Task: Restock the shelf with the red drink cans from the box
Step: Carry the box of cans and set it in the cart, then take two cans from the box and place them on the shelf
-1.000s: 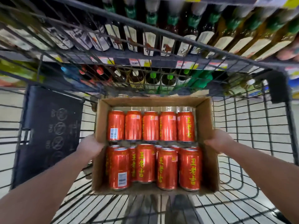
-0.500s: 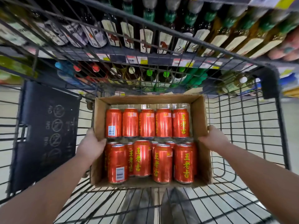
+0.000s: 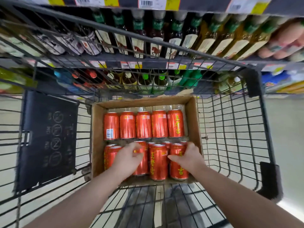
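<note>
Your brown cardboard box [image 3: 97,137] sits open-topped on the floor of a black wire shopping cart [image 3: 230,129], pushed towards the cart's far end. Inside it the red aluminium drink cans with yellow lettering [image 3: 144,125] stand upright in two groups: a far row of five side by side, and a nearer cluster packed close together.

Both your hands are down in the nearer cluster. Your left hand [image 3: 130,159] lies over the left-hand can [image 3: 143,167], with the fingers [image 3: 136,148] curled round its upper part. Motion blur softens them, so exactly how they close on it is hard to read. Your right hand [image 3: 190,157] wraps the right-hand can [image 3: 178,171], which stands just beside the box's right wall. Its thumb [image 3: 172,157] stretches across the can's front, and its other fingers bend over the top rim. One more red can stands between the two you hold.

Beyond the cart's far end runs a dark store shelf [image 3: 148,64] with yellow and white price tags along its edge. It carries a row of tall glass bottles with pale labels [image 3: 138,45], and green-capped bottles [image 3: 160,79] stand on the level below. A black plastic panel printed with round symbols [image 3: 47,137] hangs on the cart's left side.
</note>
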`<control>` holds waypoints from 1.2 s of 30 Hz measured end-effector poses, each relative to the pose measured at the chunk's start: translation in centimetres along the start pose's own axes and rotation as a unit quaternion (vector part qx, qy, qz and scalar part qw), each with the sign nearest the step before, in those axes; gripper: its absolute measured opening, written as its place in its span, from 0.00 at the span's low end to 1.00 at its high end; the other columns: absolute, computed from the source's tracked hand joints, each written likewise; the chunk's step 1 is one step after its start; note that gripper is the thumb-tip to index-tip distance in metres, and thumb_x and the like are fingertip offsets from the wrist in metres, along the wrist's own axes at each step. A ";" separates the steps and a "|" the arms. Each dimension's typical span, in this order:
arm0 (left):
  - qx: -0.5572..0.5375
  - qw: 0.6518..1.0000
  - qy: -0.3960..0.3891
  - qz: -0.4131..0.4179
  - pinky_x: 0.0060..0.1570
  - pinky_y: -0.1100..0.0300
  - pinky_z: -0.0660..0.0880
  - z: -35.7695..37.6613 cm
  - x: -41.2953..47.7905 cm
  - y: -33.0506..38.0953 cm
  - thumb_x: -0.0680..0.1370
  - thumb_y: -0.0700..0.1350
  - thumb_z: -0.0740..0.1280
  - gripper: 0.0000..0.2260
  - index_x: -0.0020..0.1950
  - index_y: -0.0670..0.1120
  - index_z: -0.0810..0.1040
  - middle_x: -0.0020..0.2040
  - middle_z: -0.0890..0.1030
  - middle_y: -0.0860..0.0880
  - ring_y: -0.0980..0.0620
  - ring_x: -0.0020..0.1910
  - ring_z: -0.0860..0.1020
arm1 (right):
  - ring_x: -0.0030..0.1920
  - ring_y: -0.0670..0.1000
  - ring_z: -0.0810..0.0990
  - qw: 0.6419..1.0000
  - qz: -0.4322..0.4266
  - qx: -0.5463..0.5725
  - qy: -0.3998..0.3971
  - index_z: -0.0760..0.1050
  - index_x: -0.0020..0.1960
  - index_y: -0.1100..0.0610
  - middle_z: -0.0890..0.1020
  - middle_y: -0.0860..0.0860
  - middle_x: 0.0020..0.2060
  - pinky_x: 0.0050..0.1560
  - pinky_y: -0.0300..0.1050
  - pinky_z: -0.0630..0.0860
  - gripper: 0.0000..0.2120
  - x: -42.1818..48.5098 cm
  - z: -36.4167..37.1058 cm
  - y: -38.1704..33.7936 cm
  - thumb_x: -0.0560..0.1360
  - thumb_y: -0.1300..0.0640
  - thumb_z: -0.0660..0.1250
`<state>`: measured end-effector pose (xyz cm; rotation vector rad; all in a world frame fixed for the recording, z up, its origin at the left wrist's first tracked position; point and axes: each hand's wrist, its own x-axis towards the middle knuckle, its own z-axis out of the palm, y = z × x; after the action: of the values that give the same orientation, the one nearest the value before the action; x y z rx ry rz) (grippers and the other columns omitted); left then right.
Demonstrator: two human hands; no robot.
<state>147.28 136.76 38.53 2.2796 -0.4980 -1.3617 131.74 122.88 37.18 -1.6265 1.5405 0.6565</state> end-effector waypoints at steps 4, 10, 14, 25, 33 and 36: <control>0.011 0.999 -0.033 -0.039 0.59 0.61 0.69 2.9 0.9 0.2 0.74 0.46 0.69 0.20 0.65 0.45 0.71 0.62 0.76 0.46 0.48 0.60 0.75 | 0.61 0.58 0.73 0.999 0.043 0.008 -0.016 0.58 0.66 0.56 0.69 0.55 0.63 0.60 0.52 0.72 0.45 0.7 1.5 0.4 0.60 0.39 0.76; -0.048 0.994 -0.058 -0.082 0.56 0.64 0.68 5.7 1.2 0.7 0.71 0.47 0.73 0.34 0.72 0.45 0.61 0.65 0.74 0.46 0.51 0.59 0.74 | 0.60 0.56 0.74 0.996 0.022 0.080 -0.020 0.59 0.66 0.56 0.70 0.55 0.62 0.61 0.54 0.73 0.41 0.8 0.9 1.1 0.62 0.45 0.76; -0.057 0.993 -0.031 -0.101 0.59 0.60 0.70 6.9 1.4 1.1 0.68 0.47 0.75 0.36 0.71 0.45 0.62 0.63 0.75 0.45 0.46 0.61 0.75 | 0.53 0.51 0.76 0.990 -0.022 0.137 0.009 0.64 0.61 0.54 0.76 0.51 0.54 0.54 0.47 0.74 0.36 0.4 -0.9 1.3 0.59 0.46 0.77; -0.051 0.992 0.073 -0.086 0.64 0.47 0.69 11.3 1.9 1.8 0.63 0.47 0.79 0.41 0.70 0.46 0.61 0.62 0.73 0.45 0.46 0.63 0.72 | 0.41 0.37 0.73 0.979 -0.107 0.173 0.003 0.64 0.53 0.47 0.72 0.39 0.42 0.37 0.33 0.69 0.29 1.0 -3.2 2.6 0.59 0.50 0.78; -0.151 0.985 0.083 -0.032 0.40 0.70 0.66 6.3 0.0 3.2 0.65 0.42 0.77 0.29 0.56 0.54 0.63 0.44 0.72 0.60 0.65 0.41 0.71 | 0.31 0.34 0.74 0.976 -0.157 0.151 -0.021 0.64 0.39 0.43 0.73 0.38 0.36 0.24 0.23 0.67 0.21 -0.6 -5.6 1.5 0.62 0.52 0.77; -0.186 0.973 0.136 -0.033 0.46 0.63 0.70 3.4 -2.4 5.1 0.66 0.43 0.77 0.28 0.56 0.53 0.64 0.43 0.72 0.59 0.61 0.42 0.72 | 0.39 0.38 0.78 0.972 -0.187 0.143 -0.024 0.67 0.47 0.47 0.77 0.44 0.41 0.40 0.32 0.75 0.23 -2.2 -7.5 -0.7 0.61 0.50 0.77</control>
<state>142.73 133.10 41.54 2.1336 -0.0698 -1.0430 131.09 118.01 43.30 -1.6034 1.1839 0.2541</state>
